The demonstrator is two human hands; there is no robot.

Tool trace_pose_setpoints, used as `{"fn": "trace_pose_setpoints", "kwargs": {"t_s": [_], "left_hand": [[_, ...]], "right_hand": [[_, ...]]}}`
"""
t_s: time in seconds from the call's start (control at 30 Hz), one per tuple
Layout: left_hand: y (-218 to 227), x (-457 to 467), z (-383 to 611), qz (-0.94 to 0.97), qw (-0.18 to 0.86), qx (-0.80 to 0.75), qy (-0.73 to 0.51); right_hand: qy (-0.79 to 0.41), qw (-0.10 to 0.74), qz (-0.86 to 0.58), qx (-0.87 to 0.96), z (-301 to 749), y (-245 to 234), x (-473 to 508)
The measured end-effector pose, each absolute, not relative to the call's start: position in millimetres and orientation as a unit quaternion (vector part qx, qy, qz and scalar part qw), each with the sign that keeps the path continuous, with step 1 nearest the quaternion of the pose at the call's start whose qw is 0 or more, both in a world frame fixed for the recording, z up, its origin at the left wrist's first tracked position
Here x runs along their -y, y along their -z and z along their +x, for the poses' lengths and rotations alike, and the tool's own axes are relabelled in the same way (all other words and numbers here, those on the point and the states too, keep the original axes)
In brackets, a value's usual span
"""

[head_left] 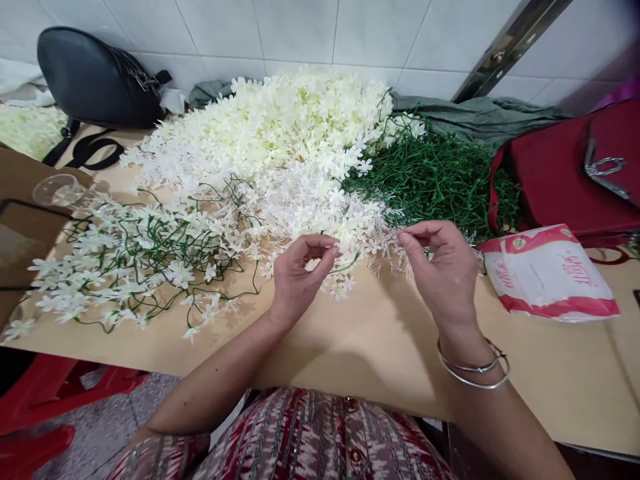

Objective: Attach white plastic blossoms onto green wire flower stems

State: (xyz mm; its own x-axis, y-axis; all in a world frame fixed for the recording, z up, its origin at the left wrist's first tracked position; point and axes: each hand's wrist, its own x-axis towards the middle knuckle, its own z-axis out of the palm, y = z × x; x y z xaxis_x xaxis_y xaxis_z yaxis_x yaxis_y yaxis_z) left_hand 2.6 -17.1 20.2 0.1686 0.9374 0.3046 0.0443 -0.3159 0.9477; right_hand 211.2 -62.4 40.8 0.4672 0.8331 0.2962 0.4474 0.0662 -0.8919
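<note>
My left hand (303, 277) is closed in a pinch over the near edge of the flower heap, with a thin green artificial flower stem (350, 265) at its fingertips. White blossoms (343, 288) hang just below that stem. To the right, my right hand (443, 273) also pinches thumb against forefinger, close to some fine white stamens (381, 250); what it holds is too small to make out. Loose white and cream artificial petals (300, 120) form a large pile behind both hands. Beside it lies a tangle of bare green plastic stems (435, 177).
Green-stemmed white flower sprigs (150, 260) spread over the table (350, 347) at left. A red bag (555, 160) and a red-and-white packet (550, 273) lie at right. At back left sit a black bag (95, 77) and a clear plastic cup (60, 191). Red stools (65, 387) stand below.
</note>
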Motion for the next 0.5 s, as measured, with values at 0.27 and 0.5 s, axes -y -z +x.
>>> {"fn": "trace_pose_setpoints", "kwargs": {"t_s": [0.27, 0.5], "left_hand": [[-16.6, 17.3, 8.7, 0.612, 0.471, -0.332, -0.542], [-13.7, 16.6, 8.1, 0.567, 0.496, -0.386, -0.533]], "right_hand": [[-0.123, 0.348, -0.709, 0.601, 218.5, -19.7, 60.4], [-0.053, 0.285, -0.742, 0.604, 219.2, -0.8, 55.3]]}}
